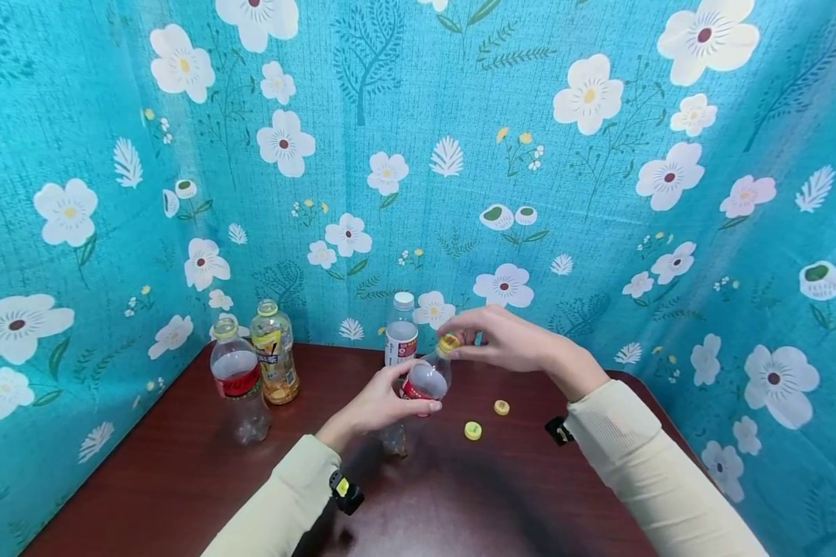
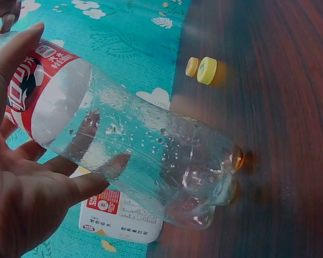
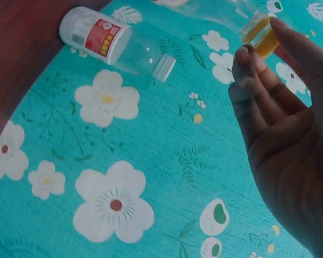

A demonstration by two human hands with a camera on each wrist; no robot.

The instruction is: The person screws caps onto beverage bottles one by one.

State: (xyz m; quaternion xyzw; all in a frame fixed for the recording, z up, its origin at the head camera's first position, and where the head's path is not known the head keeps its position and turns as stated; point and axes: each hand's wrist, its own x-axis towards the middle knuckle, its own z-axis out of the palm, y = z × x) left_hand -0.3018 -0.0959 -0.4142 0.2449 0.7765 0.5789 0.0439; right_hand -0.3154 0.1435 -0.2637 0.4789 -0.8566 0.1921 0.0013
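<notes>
- Dark reddish wooden table [image 1: 181, 480], teal floral curtain [image 1: 418, 116] behind and to both sides.
- Left hand [image 1: 376, 402] wraps the clear empty plastic bottle with red label [image 1: 423, 381], tilted, base touching the table near centre.
- Right hand [image 1: 505, 339] pinches the yellow screw cap [image 1: 449, 343] at the bottle's neck; step judged to be cap turning, which calls for a steady bottle.
- Two loose yellow caps [image 1: 473, 430] lie just right.
- Three capped bottles [image 1: 273, 352] stand farther back.

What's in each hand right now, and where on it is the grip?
The left hand grips the clear red-labelled bottle around its labelled upper body, tilted with its base on the table. The right hand pinches the yellow cap at the bottle's neck.
</notes>
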